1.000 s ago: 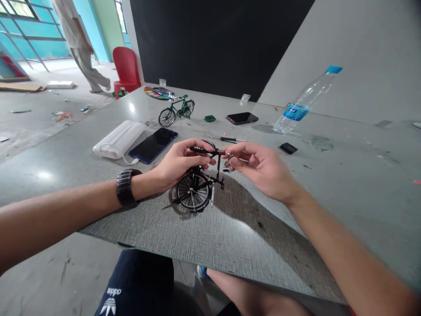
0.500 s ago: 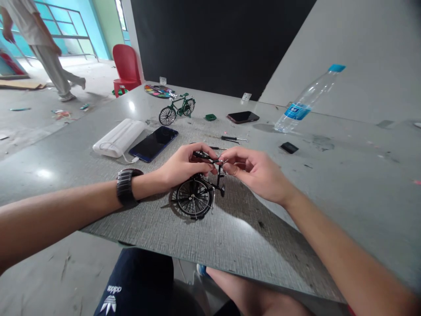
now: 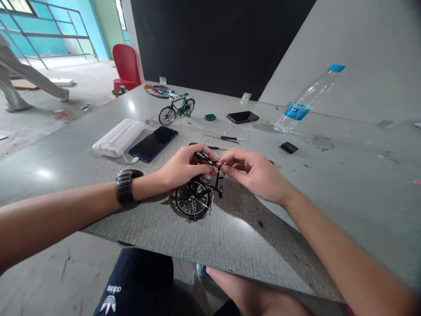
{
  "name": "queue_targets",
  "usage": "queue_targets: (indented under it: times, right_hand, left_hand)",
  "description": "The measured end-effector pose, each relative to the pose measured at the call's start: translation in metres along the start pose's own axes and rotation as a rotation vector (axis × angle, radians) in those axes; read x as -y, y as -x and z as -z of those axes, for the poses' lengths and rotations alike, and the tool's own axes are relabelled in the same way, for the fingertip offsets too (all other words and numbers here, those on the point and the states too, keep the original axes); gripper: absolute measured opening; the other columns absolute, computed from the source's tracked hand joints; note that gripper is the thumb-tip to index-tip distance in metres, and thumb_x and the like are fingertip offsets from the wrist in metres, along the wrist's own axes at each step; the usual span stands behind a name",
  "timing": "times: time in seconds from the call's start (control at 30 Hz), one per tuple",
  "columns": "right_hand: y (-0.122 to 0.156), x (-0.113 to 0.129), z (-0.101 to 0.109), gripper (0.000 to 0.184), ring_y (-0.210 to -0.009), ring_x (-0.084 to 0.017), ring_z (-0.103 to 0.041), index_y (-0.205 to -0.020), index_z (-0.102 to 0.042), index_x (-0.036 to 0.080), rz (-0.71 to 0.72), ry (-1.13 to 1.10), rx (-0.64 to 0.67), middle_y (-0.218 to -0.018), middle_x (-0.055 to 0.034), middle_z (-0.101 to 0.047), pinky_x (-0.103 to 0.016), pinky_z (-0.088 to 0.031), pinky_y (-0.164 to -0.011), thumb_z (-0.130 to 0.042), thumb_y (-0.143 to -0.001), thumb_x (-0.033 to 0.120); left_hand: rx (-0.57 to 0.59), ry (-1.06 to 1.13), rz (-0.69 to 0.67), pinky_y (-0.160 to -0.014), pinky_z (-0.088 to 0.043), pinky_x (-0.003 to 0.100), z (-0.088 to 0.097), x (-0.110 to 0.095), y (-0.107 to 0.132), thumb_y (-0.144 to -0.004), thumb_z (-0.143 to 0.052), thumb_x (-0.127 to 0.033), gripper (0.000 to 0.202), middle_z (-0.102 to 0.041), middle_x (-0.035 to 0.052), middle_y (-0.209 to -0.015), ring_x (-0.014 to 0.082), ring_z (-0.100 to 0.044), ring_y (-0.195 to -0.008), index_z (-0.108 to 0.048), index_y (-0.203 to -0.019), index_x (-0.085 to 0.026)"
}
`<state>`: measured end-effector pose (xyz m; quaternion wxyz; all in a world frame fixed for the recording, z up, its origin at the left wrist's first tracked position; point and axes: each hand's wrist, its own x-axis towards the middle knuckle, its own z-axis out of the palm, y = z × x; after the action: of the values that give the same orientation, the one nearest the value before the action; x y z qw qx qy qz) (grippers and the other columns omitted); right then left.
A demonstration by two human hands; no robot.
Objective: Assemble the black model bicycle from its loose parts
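A black model bicycle (image 3: 193, 199) lies between my hands near the table's front edge, one spoked wheel towards me. My left hand (image 3: 189, 164) has its thumb and fingers closed on the bicycle's frame from the left. From the right, my right hand (image 3: 251, 171) pinches a small silvery part at the frame's end, close to the left fingertips. The fingers partly cover that part, so its kind is unclear. Just beyond the hands lie thin screwdrivers (image 3: 228, 138) with dark handles.
On the table (image 3: 329, 210) stand a green model bicycle (image 3: 180, 107) and a tilted-looking water bottle (image 3: 297, 111). A white power bank (image 3: 117, 138), a blue phone (image 3: 154, 144), another phone (image 3: 243, 116), a black block (image 3: 289, 147) and a paint palette (image 3: 158, 91) lie around. A person's legs (image 3: 29, 74) show far left.
The black bicycle's near wheel and pedal have shifted slightly left. My hands keep nearly the same place and grip. The person in the background has walked left.
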<state>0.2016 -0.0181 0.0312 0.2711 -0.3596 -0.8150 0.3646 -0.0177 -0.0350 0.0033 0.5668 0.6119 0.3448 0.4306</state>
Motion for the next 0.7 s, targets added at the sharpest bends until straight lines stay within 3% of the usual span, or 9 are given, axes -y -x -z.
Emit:
queue_targets:
  times: [0.47,0.7]
  right_hand:
    - [0.0,0.007,0.001,0.014,-0.082,-0.021,-0.069,-0.103,-0.074,0.028,0.006,0.243,0.072,-0.101,-0.0025,-0.077,-0.04,-0.053,-0.079,-0.062,-0.096,0.031]
    - [0.001,0.011,0.001,0.015,-0.082,-0.02,-0.07,-0.102,-0.071,0.026,-0.009,0.296,0.096,-0.098,-0.002,-0.077,-0.036,-0.05,-0.074,-0.058,-0.099,0.033]
  left_hand:
    - [0.026,-0.053,0.028,-0.067,-0.051,0.024,0.001,0.003,-0.001,-0.08,-0.067,-0.009,0.018,-0.075,0.0033,-0.079,0.014,-0.071,-0.075,-0.061,-0.096,-0.016]
    - [0.029,-0.055,0.069,-0.068,-0.051,0.023,-0.001,0.0,0.0,-0.079,-0.063,-0.002,0.02,-0.074,0.0018,-0.077,0.014,-0.072,-0.077,-0.06,-0.094,-0.016]
